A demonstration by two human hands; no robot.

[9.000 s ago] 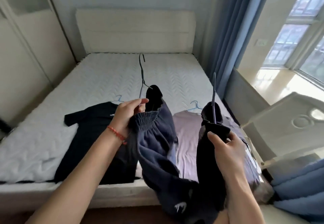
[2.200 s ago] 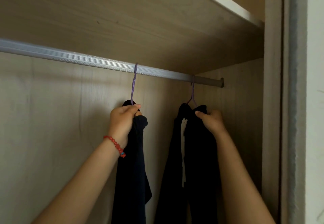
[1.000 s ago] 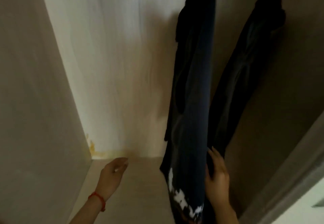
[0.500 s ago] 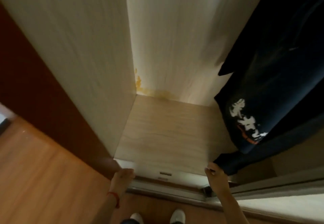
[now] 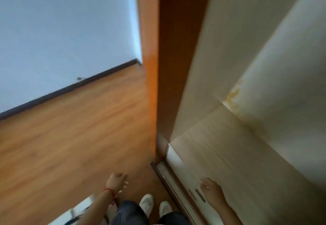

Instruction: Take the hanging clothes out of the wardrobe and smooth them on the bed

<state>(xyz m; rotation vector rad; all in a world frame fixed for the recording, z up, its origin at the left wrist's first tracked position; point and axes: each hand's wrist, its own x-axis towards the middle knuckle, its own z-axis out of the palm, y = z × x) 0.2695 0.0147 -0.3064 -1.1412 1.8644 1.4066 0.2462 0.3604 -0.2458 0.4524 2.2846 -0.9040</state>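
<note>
Clothes out of view. Left hand [image 5: 117,180], six o'clock, loosely curled, empty; right hand [image 5: 210,189], five o'clock, relaxed, empty, over wardrobe [image 5: 238,154] floor. Judged between trips; next calls for reaching the hangers.

I am standing in a home bedroom beside a built-in wardrobe [image 5: 229,69] with pale wood-grain panels and a sliding-door track [image 5: 169,177]. Warm wood-plank floor [image 5: 74,136] meets a plain pale wall [image 5: 58,27] along a dark skirting board [image 5: 70,88].
</note>
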